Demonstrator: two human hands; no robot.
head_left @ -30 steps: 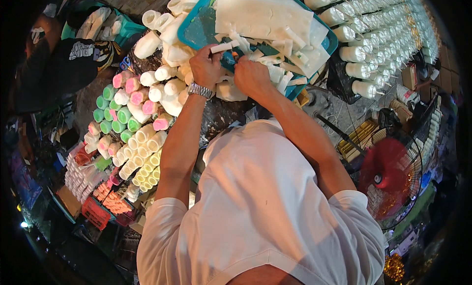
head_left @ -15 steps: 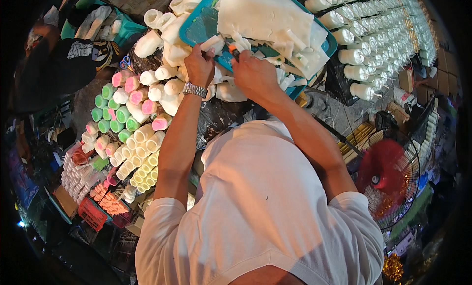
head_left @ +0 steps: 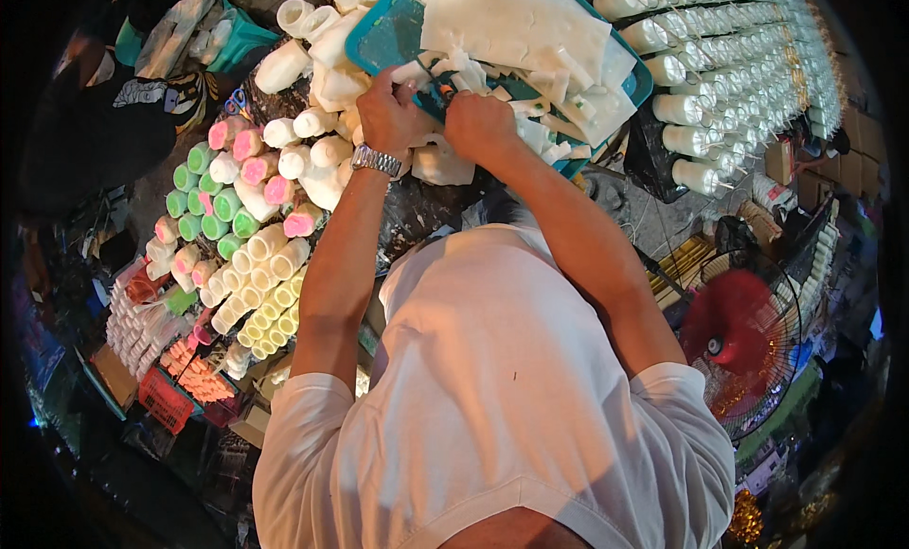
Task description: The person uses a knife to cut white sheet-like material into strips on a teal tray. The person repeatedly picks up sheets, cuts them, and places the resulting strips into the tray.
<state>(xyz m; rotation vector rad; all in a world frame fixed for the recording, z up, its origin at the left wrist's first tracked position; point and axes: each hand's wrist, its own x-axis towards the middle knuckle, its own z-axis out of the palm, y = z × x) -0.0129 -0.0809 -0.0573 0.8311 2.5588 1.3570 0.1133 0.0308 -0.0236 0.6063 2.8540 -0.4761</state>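
The left hand (head_left: 390,115) pinches a short, pale white strip (head_left: 409,73) between thumb and fingers, over the near edge of a teal, shallow plastic tray (head_left: 388,34). Just beside it, the right hand (head_left: 481,127) is curled around a slim tool with an orange-and-dark handle (head_left: 448,92); its thin dark end points toward the strip, though whether they touch cannot be told. A silver metal-link watch (head_left: 376,160) circles the left wrist. In the tray, beyond the hands, lie broad, flat cream-white sheets (head_left: 511,28) and loose narrow white offcuts (head_left: 561,73). Left of the tray cluster stubby cylinders with pink ends (head_left: 249,144) and green ends (head_left: 227,204). White cylinders in rows (head_left: 677,108) stand to the right, above a round red fan (head_left: 731,317).
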